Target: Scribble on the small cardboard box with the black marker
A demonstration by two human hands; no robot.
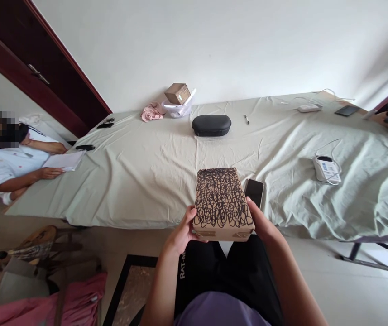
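Observation:
A brown cardboard box (221, 199), its top face covered in looping black scribbles, is held between my two hands at the near edge of the table. My left hand (182, 231) grips its left side near the lower corner, thumb up along the side. On the opposite side, my right hand (259, 219) holds the box, with most of its fingers hidden behind it. Just right of the box lies a dark-screened smartphone (255, 190), partly covered by my right hand.
Pale green cloth (139, 181) covers the table. Farther back are a black zip case (211, 125), a pen (247, 119), a small carton (177, 93) on a plastic tub (180, 110) and a pink cloth (152, 112). A white corded device (328, 170) lies right. Another person (17, 156) sits left, holding papers.

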